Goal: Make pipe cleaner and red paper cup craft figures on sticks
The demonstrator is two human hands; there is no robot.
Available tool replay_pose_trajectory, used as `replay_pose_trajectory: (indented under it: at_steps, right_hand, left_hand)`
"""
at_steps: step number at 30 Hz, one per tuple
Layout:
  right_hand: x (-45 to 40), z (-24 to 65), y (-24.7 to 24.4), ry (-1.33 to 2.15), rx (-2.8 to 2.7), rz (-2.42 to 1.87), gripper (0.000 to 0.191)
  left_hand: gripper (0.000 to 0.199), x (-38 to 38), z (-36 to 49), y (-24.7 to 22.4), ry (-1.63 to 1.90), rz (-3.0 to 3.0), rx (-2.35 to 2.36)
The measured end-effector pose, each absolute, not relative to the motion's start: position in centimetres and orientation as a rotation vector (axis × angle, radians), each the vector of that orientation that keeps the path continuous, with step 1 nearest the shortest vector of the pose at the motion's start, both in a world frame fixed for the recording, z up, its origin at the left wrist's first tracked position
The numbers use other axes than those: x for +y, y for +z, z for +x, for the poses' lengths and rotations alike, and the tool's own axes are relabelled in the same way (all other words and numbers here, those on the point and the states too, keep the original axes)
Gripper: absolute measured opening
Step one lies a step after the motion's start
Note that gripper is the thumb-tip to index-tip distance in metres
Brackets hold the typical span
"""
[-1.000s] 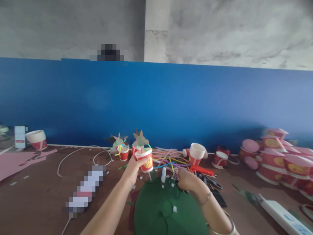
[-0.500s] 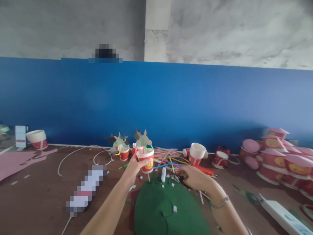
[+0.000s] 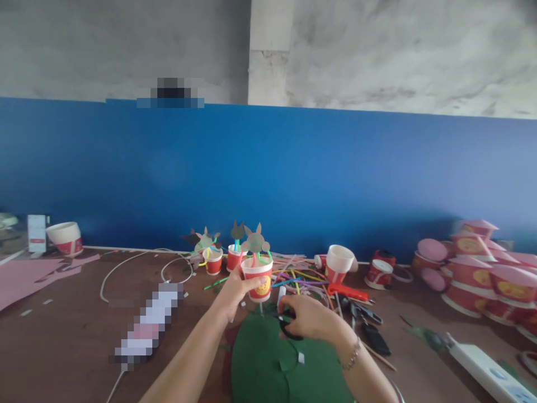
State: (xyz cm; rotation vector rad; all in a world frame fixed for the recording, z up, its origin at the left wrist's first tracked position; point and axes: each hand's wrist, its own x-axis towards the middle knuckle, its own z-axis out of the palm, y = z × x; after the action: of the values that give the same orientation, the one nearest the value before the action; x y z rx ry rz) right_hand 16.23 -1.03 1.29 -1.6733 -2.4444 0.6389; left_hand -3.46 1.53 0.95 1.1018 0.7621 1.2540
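Note:
My left hand (image 3: 234,292) is wrapped round a red and white paper cup (image 3: 254,284) with a yellow emblem. A greenish paper animal figure (image 3: 255,242) stands up out of this cup on pink and green strips. Below the cup's base a thin pale stick (image 3: 261,308) pokes down. My right hand (image 3: 305,314) grips black-handled scissors (image 3: 289,329), their blades toward the stick's lower end; whether they touch it I cannot tell. Under both hands lies a dark green sheet (image 3: 260,358) with white paper scraps on it. A white glue tube (image 3: 281,293) is partly behind my right hand.
Two more cups with paper animals (image 3: 212,263) stand behind. Coloured strips (image 3: 308,274), a red-handled tool (image 3: 347,291) and a plain cup (image 3: 339,263) lie or stand to the right. Stacked red cups with pink tops (image 3: 470,280) and a power strip (image 3: 486,364) are far right.
My right hand has moved left with the scissors, from the clutter to beneath the cup. The cup in my left hand has shifted slightly right, and black items on the right are uncovered.

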Motion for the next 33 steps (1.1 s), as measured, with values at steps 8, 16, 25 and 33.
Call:
replay_pose_trajectory:
  at_steps: [8,16,25,33]
  right_hand:
    - [-1.12,15.91,1.64,0.663,-2.449,-1.692,0.032]
    - [-1.36,15.75,1.82,0.659,-2.446,-1.723,0.032]
    - [-1.52,15.57,1.88,0.726,-2.469,-1.693,0.027]
    - [-1.70,15.43,2.11,0.724,-2.468,-1.698,0.028]
  left_hand:
    - [0.050,1.42,-3.43,1.00,1.260,1.090,0.754]
    - [0.049,1.31,-3.42,0.99,1.240,1.075,0.752]
    - [0.049,1.07,-3.30,1.13,1.190,1.062,0.775]
    - [0.047,0.98,-3.25,1.36,1.210,1.071,0.776]
